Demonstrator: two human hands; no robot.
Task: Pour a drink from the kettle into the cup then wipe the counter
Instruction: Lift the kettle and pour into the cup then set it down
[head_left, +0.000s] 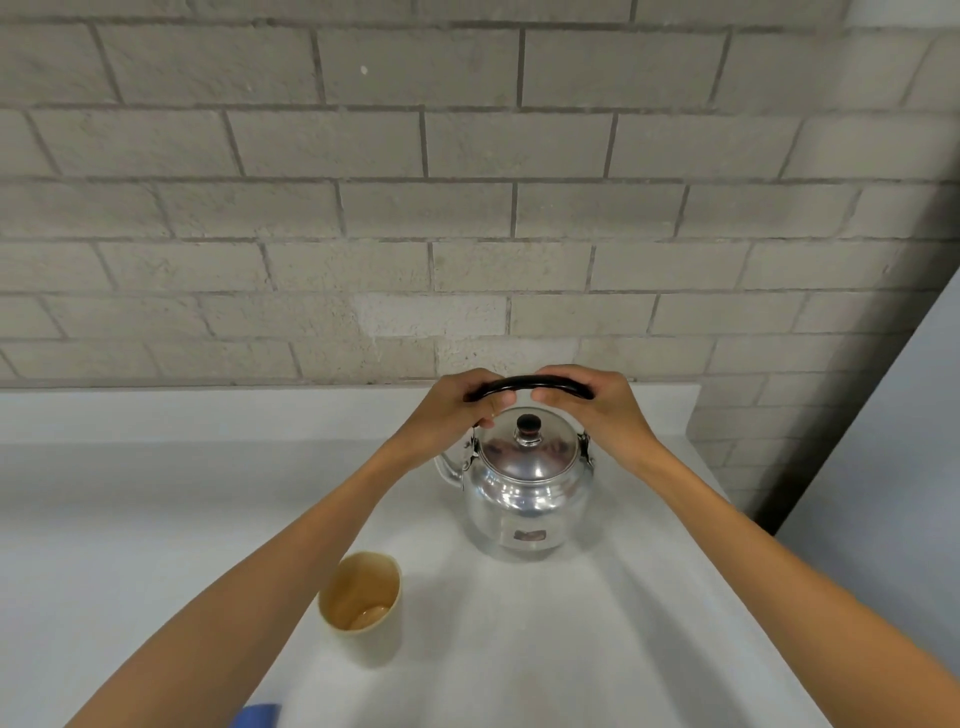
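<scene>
My left hand (462, 402) and right hand (592, 400) both curl around the kettle (527, 493) handle. It sits on the surface (597, 623). The cup (361, 603) nearby holds a little drink. Wiping isn't done yet.

head view | worn high, looks forward and down | near counter (156, 519) | brick wall (467, 208) straight ahead

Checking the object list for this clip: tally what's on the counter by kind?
Kettle: 1
Cup: 1
Blue thing at the near edge, probably a cloth: 1
Total: 3
Both hands are on the kettle's handle.
</scene>
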